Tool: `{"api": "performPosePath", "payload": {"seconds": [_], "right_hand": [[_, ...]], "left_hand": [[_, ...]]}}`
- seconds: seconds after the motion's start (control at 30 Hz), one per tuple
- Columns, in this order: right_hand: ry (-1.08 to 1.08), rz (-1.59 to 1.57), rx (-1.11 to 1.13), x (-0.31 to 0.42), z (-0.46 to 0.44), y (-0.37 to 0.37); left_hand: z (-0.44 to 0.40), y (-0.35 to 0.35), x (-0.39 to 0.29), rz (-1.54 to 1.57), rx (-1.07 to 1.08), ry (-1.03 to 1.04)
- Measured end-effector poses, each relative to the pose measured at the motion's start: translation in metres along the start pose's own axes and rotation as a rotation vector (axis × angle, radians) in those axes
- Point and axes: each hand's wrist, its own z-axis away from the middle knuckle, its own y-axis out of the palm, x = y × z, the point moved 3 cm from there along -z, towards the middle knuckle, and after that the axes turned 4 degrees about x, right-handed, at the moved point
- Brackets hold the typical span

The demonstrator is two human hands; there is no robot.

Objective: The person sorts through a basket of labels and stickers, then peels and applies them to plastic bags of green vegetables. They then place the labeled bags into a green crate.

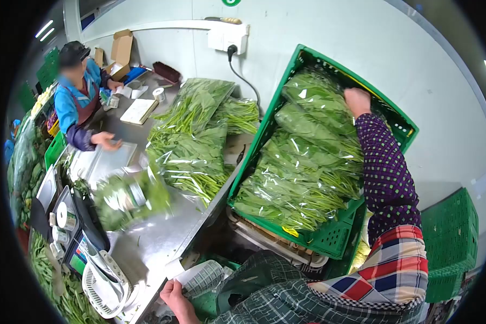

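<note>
My right hand (357,101) is inside the upper part of a green plastic crate (329,240), its fingers curled at the edge of a clear bag of leafy greens (318,94). Several such bags lie overlapped in the crate, stems toward its lower end. Low in the view, my left hand (177,297) is closed at the end of a strip of printed labels (202,278); the fingertips are partly hidden. On the metal table, more bagged greens (191,143) are piled left of the crate. Another bag of greens (129,197) is smeared by motion.
Across the table stands a co-worker (81,102) with one hand stretched over it. A scale (78,262), label rolls (66,216) and a white basket (100,291) line the left edge. Stacked green crates (449,237) stand at right. A plugged-in cable (245,81) hangs from the wall.
</note>
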Motion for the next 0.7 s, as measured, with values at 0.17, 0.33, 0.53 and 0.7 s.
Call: {"api": "performPosePath", "payload": {"seconds": [0.17,0.33,0.53,0.7], "right_hand": [[0.109,-0.003,0.059,0.0,-0.01,0.045],[0.254,-0.417,-0.038,0.012,0.012,-0.044],[0.354,-1.64,0.085,0.126,0.101,-0.136],[-0.101,-2.051,1.014,0.366,0.153,-0.146]], "left_hand": [[0.011,0.003,-0.014,-0.046,-0.05,-0.034],[-0.002,0.008,-0.01,0.041,-0.026,-0.021],[-0.007,0.009,-0.017,-0.078,0.03,-0.056],[0.007,0.01,-0.025,0.099,-0.073,-0.096]]}}
